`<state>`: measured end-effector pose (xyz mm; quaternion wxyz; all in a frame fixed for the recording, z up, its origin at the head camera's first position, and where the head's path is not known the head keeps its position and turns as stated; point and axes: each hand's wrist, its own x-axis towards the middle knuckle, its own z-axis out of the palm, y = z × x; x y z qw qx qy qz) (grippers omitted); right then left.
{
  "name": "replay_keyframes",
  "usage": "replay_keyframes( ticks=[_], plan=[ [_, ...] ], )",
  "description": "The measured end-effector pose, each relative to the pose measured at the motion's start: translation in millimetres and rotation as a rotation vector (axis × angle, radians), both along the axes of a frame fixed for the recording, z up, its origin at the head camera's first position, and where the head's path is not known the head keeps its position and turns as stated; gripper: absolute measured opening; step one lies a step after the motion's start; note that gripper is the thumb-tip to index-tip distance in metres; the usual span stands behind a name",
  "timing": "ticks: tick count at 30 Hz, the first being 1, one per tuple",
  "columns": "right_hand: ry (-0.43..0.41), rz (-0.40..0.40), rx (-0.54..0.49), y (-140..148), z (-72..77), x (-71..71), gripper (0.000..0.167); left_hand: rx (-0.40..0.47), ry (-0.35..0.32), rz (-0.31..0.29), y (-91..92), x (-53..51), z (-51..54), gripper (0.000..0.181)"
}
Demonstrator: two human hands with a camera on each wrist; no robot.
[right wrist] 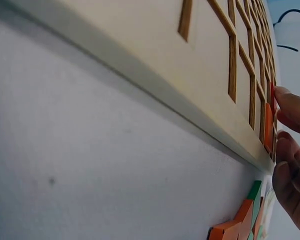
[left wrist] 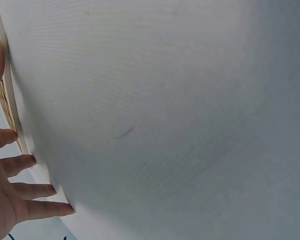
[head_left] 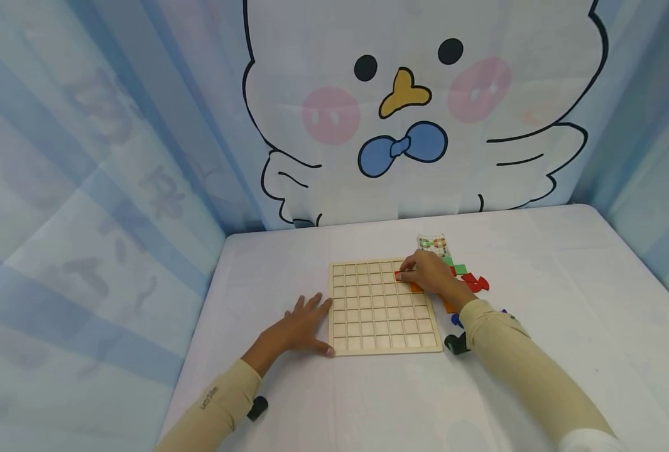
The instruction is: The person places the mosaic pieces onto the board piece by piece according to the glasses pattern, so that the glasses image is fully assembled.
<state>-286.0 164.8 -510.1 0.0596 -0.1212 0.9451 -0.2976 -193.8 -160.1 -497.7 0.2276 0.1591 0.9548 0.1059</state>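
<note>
A pale wooden grid board (head_left: pixel 368 354) lies flat on the table. My left hand (head_left: pixel 300 326), fingers spread and fairly straight, rests at its left edge; in the left wrist view the thumb and a fingertip touch the board's rim (left wrist: pixel 12 102). Over the upper right of the grid, my right hand (head_left: pixel 431 272) has its fingers bent and holds a red tile (head_left: pixel 397 275) at the thumb and fingertips. Just below it, an orange tile (head_left: pixel 416 287) sits in the grid, also visible beside the fingers in the right wrist view. The palm side partly hides both tiles.
Right of the board lie loose pieces: red ones (head_left: pixel 475 282), green ones (head_left: pixel 460 269), an orange one (head_left: pixel 450 307) and a blue one (head_left: pixel 456 320), partly behind the right arm. A small patterned card or packet (head_left: pixel 433 243) lies behind the right hand. Printed curtains (head_left: pixel 402 188) stand around the table.
</note>
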Motion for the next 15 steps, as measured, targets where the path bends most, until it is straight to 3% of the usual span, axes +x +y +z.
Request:
replay_keyframes(
  ticks=[15],
  plan=[
    [-0.027,-0.014,-0.047,-5.6,-3.0,4.2,0.020,-0.003,0.011,-0.002,-0.5,-1.3,-3.3,0.114]
  ],
)
